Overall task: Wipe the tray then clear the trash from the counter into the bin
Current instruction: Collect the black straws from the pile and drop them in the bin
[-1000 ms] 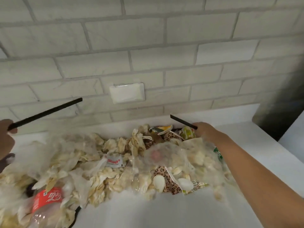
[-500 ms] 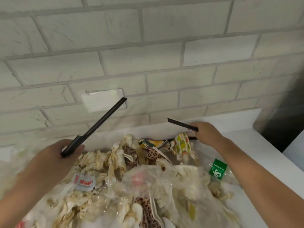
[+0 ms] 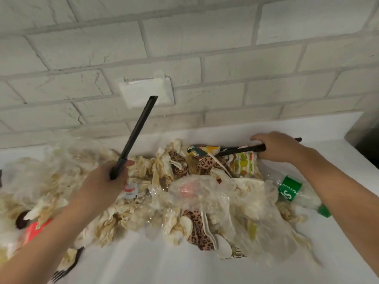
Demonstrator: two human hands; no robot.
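Left hand (image 3: 102,185), grip clenched on a long black plastic straw (image 3: 134,136), had swung in from the left over the heap of crumpled napkins and wrappers (image 3: 160,177), right hand (image 3: 276,147) still grasping thin black sticks (image 3: 242,150); the trash lay uncleared on the white worktop (image 3: 164,267), bin unseen.

Trash pile (image 3: 162,171) lies on the counter (image 3: 143,263) before the wall (image 3: 205,58), a bottle (image 3: 292,191) at its right, a fork (image 3: 70,264) front-left.
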